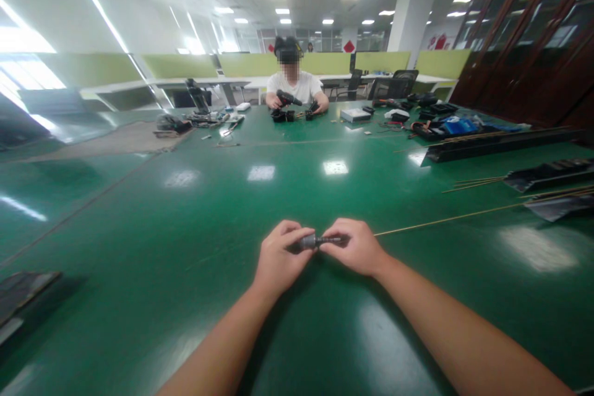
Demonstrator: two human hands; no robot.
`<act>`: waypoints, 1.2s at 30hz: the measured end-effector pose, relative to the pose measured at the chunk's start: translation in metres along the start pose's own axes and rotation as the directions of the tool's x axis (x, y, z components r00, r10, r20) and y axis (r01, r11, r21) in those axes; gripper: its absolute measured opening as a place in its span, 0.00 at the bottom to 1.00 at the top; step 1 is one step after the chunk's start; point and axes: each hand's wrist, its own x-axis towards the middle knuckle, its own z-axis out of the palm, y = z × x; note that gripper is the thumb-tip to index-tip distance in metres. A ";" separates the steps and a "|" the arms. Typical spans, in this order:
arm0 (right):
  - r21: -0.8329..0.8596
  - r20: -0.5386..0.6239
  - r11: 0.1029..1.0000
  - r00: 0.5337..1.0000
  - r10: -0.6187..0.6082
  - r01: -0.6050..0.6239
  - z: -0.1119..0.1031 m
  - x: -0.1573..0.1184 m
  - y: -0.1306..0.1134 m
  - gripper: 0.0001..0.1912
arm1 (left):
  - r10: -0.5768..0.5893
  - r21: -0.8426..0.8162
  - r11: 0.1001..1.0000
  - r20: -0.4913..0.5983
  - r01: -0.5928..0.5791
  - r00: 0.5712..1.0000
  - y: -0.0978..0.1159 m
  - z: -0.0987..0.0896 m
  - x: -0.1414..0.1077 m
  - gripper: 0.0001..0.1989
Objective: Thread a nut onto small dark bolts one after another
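Note:
My left hand [284,255] is closed around a dark grey cylindrical piece [307,241], thumb below and fingers above. From its right end runs a narrow dark shank [328,240], pinched between the thumb and fingers of my right hand [355,246]. Whether cylinder and shank are one part or two pieces fitted together, I cannot tell. Both hands are close together over the green tabletop [223,198]. A thin brass-coloured rod [431,222] stretches from beside my right hand towards the right; its near end is hidden by the hand.
Across the table a person [297,83] handles a dark power drill [288,98]. Dark angled trays [496,145] with thin rods stand at the right. Tools and a blue bundle [459,125] lie at the back right. A dark flat board [23,294] lies at the left edge.

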 end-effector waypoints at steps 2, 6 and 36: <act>0.001 0.000 1.000 1.000 0.002 -0.002 0.000 0.000 0.001 0.03 | 0.001 0.000 1.000 0.000 -0.001 1.000 0.000 0.000 0.000 0.10; -0.002 0.004 1.000 1.000 0.002 -0.001 0.000 0.000 0.002 0.03 | 0.004 -0.005 1.000 -0.006 -0.004 1.000 0.001 -0.001 0.001 0.10; -0.001 0.013 0.993 0.993 0.121 -0.121 -0.002 0.000 0.003 0.03 | -0.046 0.020 0.999 -0.061 0.047 0.997 -0.001 -0.001 0.001 0.11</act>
